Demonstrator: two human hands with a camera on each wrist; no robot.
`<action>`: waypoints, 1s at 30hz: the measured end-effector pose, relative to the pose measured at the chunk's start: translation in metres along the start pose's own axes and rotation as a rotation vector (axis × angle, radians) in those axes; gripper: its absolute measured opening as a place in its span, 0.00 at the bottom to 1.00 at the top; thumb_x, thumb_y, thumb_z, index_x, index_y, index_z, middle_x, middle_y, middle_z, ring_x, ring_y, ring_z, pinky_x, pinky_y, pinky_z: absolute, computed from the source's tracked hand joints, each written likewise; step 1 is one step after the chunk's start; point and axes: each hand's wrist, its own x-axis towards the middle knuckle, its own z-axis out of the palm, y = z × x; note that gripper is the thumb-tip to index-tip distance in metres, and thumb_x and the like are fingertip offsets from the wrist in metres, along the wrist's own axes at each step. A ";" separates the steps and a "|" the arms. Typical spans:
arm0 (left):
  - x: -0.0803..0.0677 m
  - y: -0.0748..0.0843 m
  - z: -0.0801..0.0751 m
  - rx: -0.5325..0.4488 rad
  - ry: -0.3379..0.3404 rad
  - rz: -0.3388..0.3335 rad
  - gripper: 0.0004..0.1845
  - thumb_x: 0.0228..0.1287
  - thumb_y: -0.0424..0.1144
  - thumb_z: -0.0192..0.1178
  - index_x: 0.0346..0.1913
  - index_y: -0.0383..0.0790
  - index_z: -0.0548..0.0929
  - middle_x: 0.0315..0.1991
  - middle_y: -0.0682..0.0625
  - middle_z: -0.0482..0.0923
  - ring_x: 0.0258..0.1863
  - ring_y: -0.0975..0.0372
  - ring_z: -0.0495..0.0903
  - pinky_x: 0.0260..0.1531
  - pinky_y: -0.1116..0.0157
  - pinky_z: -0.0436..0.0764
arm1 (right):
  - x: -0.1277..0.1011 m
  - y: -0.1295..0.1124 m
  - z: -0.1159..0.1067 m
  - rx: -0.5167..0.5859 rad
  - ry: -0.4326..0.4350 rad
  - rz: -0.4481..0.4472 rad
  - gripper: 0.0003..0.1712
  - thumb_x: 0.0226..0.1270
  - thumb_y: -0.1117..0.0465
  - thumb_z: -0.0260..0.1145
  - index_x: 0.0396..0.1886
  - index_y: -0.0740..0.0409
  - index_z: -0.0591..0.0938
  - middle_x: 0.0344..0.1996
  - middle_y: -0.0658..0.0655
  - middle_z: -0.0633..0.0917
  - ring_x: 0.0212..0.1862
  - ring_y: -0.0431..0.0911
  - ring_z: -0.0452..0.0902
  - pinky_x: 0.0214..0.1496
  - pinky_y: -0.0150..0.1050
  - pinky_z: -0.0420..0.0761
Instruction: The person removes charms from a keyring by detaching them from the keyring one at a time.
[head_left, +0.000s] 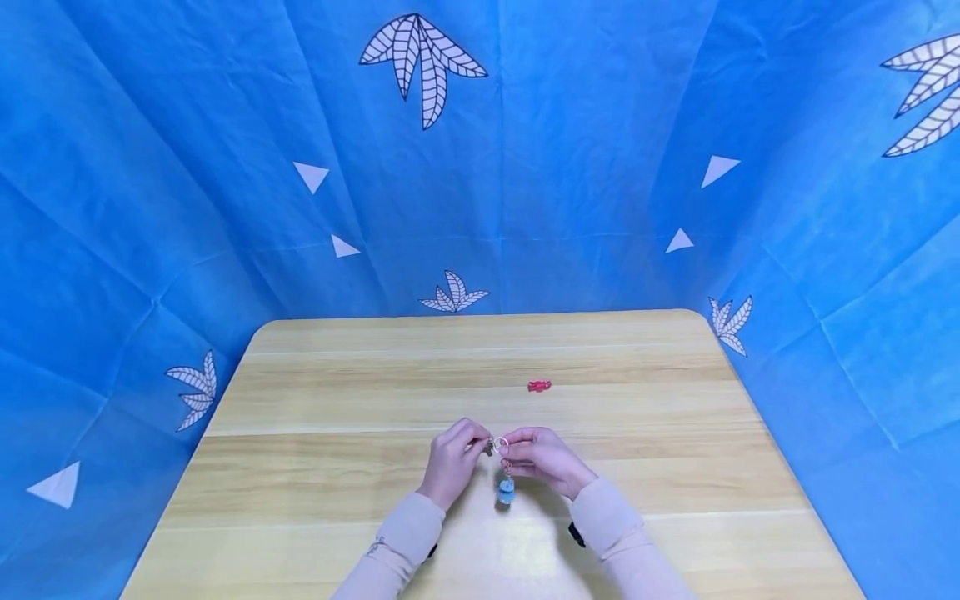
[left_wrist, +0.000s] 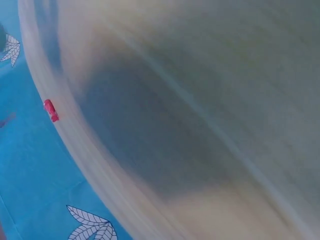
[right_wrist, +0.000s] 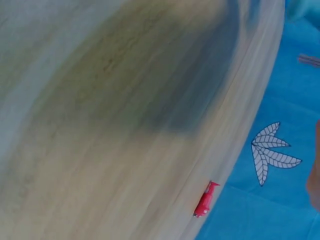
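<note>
Both hands meet over the middle of the wooden table in the head view. My right hand pinches a pale metal key ring between thumb and fingers. From the ring a short chain leads to a blue charm, which hangs below the fingers. On the ring's other side, my left hand pinches a small dark metal piece right at the ring; I cannot tell what kind of piece it is. In the right wrist view, only a blurred bit of a hand shows at the edge.
Beyond the hands, a small red object lies on the light wooden table. It also appears in both wrist views. Blue cloth printed with white leaves and triangles surrounds the table's back and sides.
</note>
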 end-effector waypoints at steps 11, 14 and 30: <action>0.001 0.001 -0.007 0.264 -0.105 0.285 0.04 0.48 0.29 0.65 0.27 0.39 0.81 0.29 0.53 0.80 0.30 0.64 0.81 0.38 0.78 0.81 | -0.002 0.000 0.003 0.094 0.083 0.009 0.13 0.57 0.69 0.62 0.42 0.70 0.76 0.29 0.54 0.83 0.30 0.39 0.80 0.37 0.27 0.83; 0.000 0.002 -0.009 0.285 -0.117 0.299 0.01 0.53 0.31 0.62 0.28 0.39 0.81 0.30 0.52 0.81 0.30 0.64 0.81 0.38 0.77 0.81 | -0.002 -0.003 0.005 0.066 0.083 -0.013 0.17 0.57 0.69 0.62 0.45 0.75 0.74 0.28 0.53 0.83 0.30 0.39 0.80 0.35 0.27 0.83; -0.013 0.022 0.012 -0.102 0.061 -0.276 0.09 0.48 0.28 0.67 0.34 0.35 0.82 0.33 0.50 0.81 0.33 0.61 0.82 0.38 0.73 0.83 | -0.003 -0.014 0.014 -0.019 0.238 -0.091 0.15 0.57 0.68 0.64 0.43 0.72 0.76 0.28 0.52 0.83 0.30 0.39 0.80 0.35 0.28 0.83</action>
